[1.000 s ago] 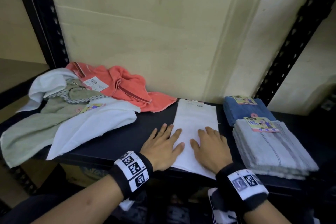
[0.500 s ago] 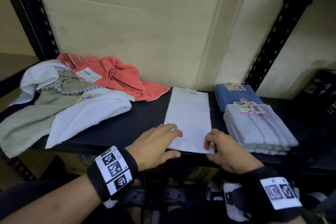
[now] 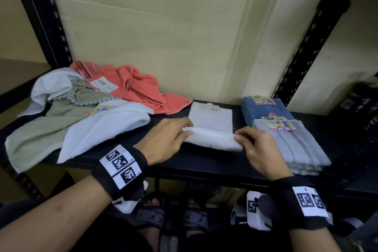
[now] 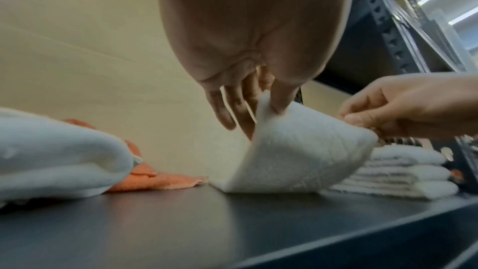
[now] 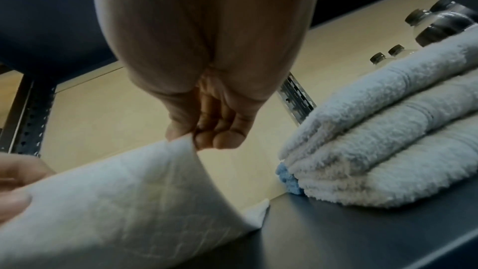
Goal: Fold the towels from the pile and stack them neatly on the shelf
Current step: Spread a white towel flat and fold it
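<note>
A narrow white towel (image 3: 210, 122) lies lengthwise on the black shelf (image 3: 184, 165), its near end lifted and curled back. My left hand (image 3: 163, 143) pinches the left near corner, and my right hand (image 3: 257, 149) pinches the right near corner. In the left wrist view the raised flap of the white towel (image 4: 297, 150) stands up from the shelf between thumb and fingers. The right wrist view shows the white towel (image 5: 129, 201) corner pinched by my right hand (image 5: 207, 136). An unfolded pile (image 3: 81, 116) of white, green and coral towels lies at the left.
A folded grey towel stack (image 3: 286, 145) sits just right of my right hand, with a folded blue towel (image 3: 263, 108) behind it. Black perforated uprights (image 3: 47, 26) flank the shelf. A cream wall backs it. Sandalled feet show below the shelf edge.
Both hands went from lying flat on the towel to its near corners, gripped them, and lifted the near end up and away from me.
</note>
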